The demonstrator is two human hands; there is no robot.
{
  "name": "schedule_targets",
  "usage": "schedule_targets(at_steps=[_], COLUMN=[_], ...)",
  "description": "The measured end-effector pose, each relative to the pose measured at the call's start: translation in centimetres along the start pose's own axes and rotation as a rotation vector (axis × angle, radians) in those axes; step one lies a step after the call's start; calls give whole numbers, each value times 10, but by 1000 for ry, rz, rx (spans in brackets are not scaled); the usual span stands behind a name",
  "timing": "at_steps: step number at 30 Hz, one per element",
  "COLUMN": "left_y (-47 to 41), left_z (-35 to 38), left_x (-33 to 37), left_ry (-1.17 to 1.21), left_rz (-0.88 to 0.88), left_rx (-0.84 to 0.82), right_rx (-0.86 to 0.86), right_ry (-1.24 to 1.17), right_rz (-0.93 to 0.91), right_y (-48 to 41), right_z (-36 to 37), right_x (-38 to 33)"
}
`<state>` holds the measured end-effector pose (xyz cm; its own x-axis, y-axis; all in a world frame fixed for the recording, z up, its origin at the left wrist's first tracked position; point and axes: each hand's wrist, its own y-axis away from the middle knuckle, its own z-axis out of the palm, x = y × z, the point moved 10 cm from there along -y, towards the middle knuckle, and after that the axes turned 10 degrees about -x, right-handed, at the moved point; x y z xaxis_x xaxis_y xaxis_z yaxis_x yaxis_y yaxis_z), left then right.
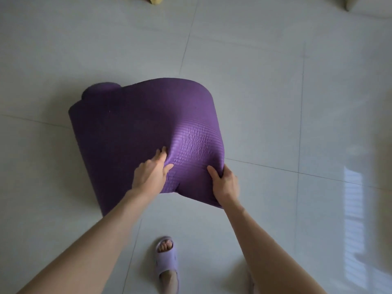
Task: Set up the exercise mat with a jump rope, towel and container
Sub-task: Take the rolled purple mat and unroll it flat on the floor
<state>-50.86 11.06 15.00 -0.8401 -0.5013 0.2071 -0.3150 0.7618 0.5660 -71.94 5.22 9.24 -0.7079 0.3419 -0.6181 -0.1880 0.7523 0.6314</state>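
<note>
Purple mat (137, 128), far end rolled; my left hand (151, 172) pinches its near edge, my right hand (224, 183) grips the corner.

We are not seeing the fingers of the right hand (226, 183); the mat (137, 128) is hiding them. The top edge is cropping a yellow object (156, 0).

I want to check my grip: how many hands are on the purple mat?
2. The left hand pinches a fold of the purple mat by its near edge; the right hand grips the near right corner. None seems hidden.
</note>
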Motion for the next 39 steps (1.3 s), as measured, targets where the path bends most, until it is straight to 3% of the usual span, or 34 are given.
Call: schedule_targets(at_steps=[10, 13, 17, 20, 25, 29, 33, 39], left_y=[-63, -91, -131, -158, -216, -255, -261, -231], left_z=[244, 318, 416, 469, 454, 464, 476, 510], left_x=[251, 268, 247, 235, 190, 157, 168, 251], left_ry=[132, 129, 100, 14, -3, -149, -126, -71], left_rz=[53, 53, 9, 72, -66, -150, -129, -22], left_rx=[-152, -186, -293, -293, -15, -82, -49, -204], right_rx=[211, 188, 28, -77, -84, -188, -182, -135], right_ry=[410, 367, 379, 406, 515, 641, 731, 633], right_rz=[212, 267, 341, 258, 63, 7, 20, 279], right_y=[-62, -86, -138, -180, -255, -305, -318, -284], right_z=[-219, -209, -157, -117, -88, -55, -53, -117], right_x=[246, 314, 394, 425, 407, 406, 432, 497])
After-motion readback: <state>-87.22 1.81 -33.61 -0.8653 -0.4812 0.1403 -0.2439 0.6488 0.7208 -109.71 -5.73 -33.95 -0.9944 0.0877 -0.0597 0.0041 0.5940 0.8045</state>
